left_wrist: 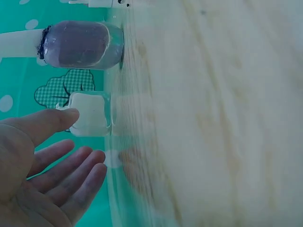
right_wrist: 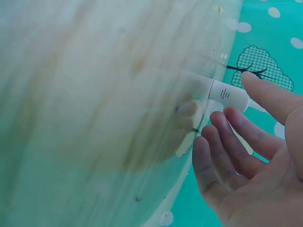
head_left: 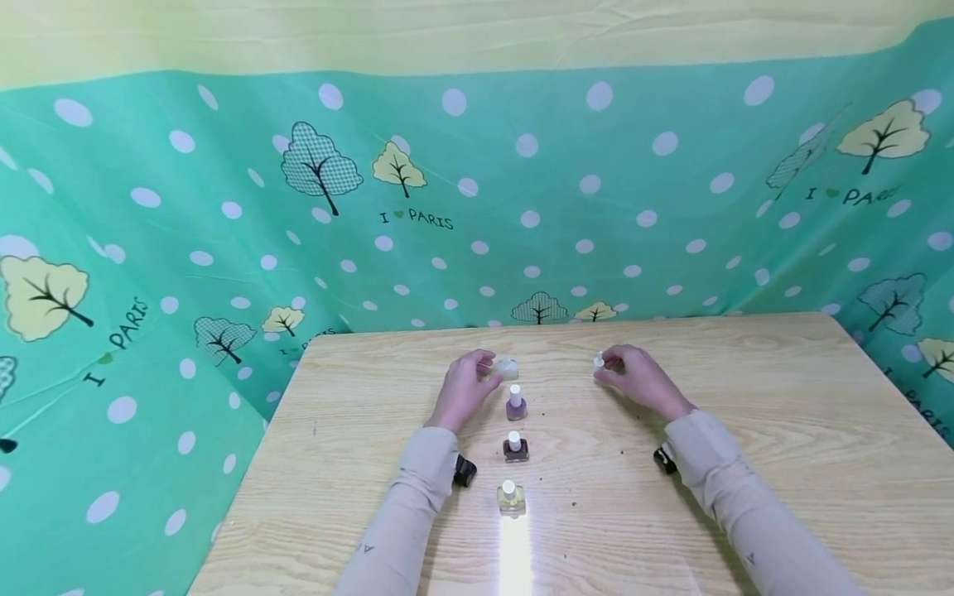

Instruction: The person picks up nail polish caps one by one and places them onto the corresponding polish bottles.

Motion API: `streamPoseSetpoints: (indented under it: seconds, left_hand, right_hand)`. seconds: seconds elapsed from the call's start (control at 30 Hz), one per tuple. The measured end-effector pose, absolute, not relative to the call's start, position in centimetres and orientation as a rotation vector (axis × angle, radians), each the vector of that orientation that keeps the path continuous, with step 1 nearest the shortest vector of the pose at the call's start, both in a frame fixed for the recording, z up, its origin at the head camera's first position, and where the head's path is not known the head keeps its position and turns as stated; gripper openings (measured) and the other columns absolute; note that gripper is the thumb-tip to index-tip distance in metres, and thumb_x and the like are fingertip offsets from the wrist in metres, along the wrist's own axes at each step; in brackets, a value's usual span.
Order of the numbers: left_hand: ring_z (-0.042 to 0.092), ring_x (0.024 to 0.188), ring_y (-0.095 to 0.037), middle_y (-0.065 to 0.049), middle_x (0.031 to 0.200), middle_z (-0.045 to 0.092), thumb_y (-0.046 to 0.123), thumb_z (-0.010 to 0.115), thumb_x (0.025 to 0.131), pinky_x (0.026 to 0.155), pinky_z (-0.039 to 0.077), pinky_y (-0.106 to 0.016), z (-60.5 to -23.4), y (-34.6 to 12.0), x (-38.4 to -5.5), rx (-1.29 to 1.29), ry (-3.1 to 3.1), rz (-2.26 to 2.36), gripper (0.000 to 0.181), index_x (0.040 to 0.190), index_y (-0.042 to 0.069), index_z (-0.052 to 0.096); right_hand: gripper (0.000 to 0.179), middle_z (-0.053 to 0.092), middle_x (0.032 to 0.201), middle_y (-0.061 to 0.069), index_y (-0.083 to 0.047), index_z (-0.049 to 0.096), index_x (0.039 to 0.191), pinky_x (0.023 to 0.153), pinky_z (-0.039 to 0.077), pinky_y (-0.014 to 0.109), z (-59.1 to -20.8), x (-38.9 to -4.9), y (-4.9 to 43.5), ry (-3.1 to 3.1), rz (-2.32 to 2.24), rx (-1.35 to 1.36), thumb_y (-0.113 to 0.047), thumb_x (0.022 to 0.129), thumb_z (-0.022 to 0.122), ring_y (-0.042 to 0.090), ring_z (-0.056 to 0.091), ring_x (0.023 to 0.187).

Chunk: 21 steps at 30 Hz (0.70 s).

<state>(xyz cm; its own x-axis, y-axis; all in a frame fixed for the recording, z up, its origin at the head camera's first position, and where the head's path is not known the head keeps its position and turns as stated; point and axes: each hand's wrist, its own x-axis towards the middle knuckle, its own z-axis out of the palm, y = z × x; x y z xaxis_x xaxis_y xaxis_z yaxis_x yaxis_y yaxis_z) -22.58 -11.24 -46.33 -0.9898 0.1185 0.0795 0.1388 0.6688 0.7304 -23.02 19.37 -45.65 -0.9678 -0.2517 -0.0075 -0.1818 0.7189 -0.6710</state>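
Observation:
At the far end of the table, my left hand [head_left: 468, 387] is beside a small square bottle of whitish polish [head_left: 507, 369]. In the left wrist view the thumb overlaps the neck of this whitish bottle [left_wrist: 90, 116], while the other fingers are loosely bent below it; contact is unclear. My right hand [head_left: 637, 378] is by a small white bottle with a narrow tip [right_wrist: 229, 96], its fingers spread around it without a visible grip. Nearer me stand a purple nail polish bottle [head_left: 516, 406], a dark one [head_left: 515, 449] and a pale yellow one [head_left: 511, 499], all white-capped.
The polish bottles form a row down the middle of the wooden table [head_left: 358, 497]. Behind the table hangs a green dotted curtain [head_left: 492, 149] with printed trees. Small dark specks lie on the tabletop, and a bright reflection shows in front of the yellow bottle.

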Motion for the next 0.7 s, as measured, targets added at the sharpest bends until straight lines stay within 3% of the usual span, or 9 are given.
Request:
streamPoseSetpoints:
  seconds: [0.33,0.7]
  left_hand:
    - [0.067,0.1,-0.023,-0.01,0.109,0.069,0.018,0.073,0.09,0.092,0.056,-0.036,-46.48,-10.89,-23.02,-0.273,-2.845,-1.241,0.033,0.118,0.003,0.065]
    - [0.067,0.095,-0.021,-0.009,0.104,0.07,0.014,0.073,0.089,0.087,0.057,-0.033,-46.49,-10.81,-23.17,-0.264,-2.832,-1.275,0.025,0.111,0.003,0.067]
  right_hand:
    - [0.021,0.066,0.098,0.013,0.003,0.065,0.106,0.084,0.055,0.042,-45.96,-23.66,19.07,2.804,-1.071,-0.356,-0.013,0.094,0.068,0.025,0.061,0.09]
    - [0.018,0.066,0.092,0.01,0.002,0.066,0.103,0.079,0.054,0.038,-46.23,-24.0,18.74,2.819,-1.061,-0.369,-0.013,0.093,0.069,0.022,0.06,0.084]
